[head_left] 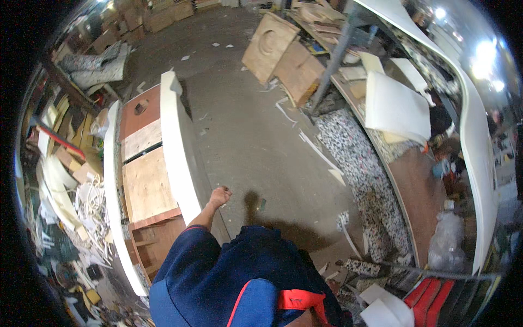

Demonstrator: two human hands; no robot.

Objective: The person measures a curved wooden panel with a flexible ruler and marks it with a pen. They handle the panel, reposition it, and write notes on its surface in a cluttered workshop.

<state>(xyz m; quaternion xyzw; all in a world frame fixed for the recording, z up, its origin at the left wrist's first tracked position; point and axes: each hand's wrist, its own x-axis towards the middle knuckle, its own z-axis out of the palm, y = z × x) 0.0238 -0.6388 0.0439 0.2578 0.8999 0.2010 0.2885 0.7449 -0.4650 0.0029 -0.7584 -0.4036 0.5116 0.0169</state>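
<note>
From the head view, the wooden frame lies to my left, its pale, grainy plywood set between 2 long, smooth, wavy white padded sides; a reddish-brown panel has 1 roundish hole. Speckled foam lies well to the right. My left hand is just beside the frame, fingers bent inward; I can't tell whether they grip anything. My right hand is out of view. The dark mark on my red collar is too small to read.
</note>
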